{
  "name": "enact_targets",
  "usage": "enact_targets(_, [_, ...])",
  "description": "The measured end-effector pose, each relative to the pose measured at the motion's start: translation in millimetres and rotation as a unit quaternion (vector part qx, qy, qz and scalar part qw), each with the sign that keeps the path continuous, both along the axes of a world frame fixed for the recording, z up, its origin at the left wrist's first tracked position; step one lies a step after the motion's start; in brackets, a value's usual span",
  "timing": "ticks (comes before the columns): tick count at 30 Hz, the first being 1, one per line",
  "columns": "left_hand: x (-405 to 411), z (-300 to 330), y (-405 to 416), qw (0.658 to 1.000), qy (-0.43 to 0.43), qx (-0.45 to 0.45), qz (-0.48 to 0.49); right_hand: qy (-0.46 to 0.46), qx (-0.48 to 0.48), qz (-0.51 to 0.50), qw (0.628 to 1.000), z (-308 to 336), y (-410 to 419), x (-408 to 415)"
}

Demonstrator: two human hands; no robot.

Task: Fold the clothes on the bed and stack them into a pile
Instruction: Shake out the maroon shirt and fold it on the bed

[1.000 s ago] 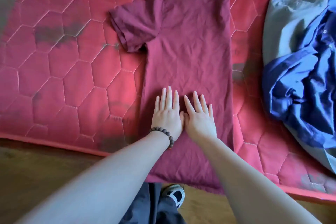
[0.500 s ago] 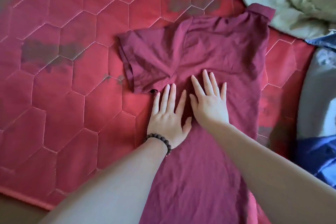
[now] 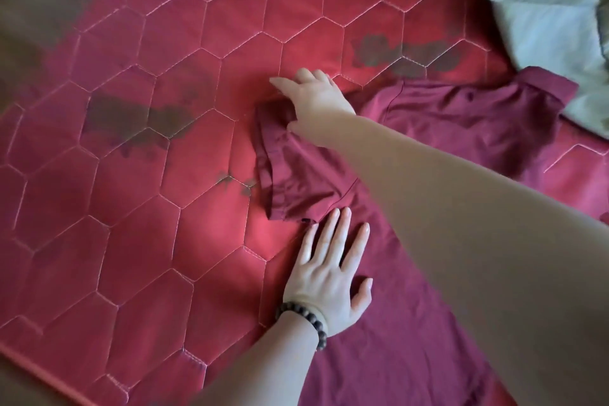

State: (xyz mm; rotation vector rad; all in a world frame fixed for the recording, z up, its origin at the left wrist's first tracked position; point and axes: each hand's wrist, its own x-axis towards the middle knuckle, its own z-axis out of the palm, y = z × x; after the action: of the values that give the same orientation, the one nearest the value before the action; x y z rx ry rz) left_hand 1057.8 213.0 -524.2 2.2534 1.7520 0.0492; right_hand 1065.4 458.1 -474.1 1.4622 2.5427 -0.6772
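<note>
Red quilted fabric stitched in hexagons covers the bed (image 3: 164, 208), which fills most of the view and carries several dark blotches; a bare strip of floor shows at the near left edge; on the bed's right half lies the maroon T-shirt (image 3: 461, 122), spread flat with its body running from the near right toward the far right and its collar end touching a pale grey-green garment (image 3: 543, 10) heaped in the far right corner; the shirt's left sleeve (image 3: 290, 175) juts out to the left, slightly rumpled, its hem toward the left; the right hand (image 3: 316, 102) reaches across from the right to the far corner of that sleeve, its thumb and fingers closing on the sleeve's edge in a pinch, though the fingertips are partly hidden behind the hand; the left hand (image 3: 326, 277) lies palm down on the shirt's left edge just near of the sleeve, fingers straight and a little spread, pressing the cloth flat; a bracelet of dark beads (image 3: 306, 316) circles the left wrist.
</note>
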Motion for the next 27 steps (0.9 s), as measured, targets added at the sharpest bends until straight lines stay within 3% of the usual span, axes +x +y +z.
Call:
enact_targets(5, [0, 3, 1, 1.0, 0.004, -0.009, 0.001, 0.0, -0.034, 0.01, 0.999, 14, -3, 5])
enact_targets(10, [-2, 4, 1, 1.0, -0.007, -0.018, 0.005, 0.144, -0.004, 0.038, 0.989, 46, -27, 64])
enact_targets(13, [-3, 5, 1, 1.0, -0.005, -0.023, 0.001, 0.159, 0.022, 0.016, 0.987, 58, -51, 116])
enact_targets(21, [-2, 12, 0, 0.999, -0.007, 0.038, -0.011, 0.016, 0.033, -0.197, 0.98, 17, -109, 203])
enact_targets(27, [-7, 22, -19, 0.974, -0.083, 0.199, -0.066, 0.094, 0.01, -0.375, 0.922, 8, -144, 192])
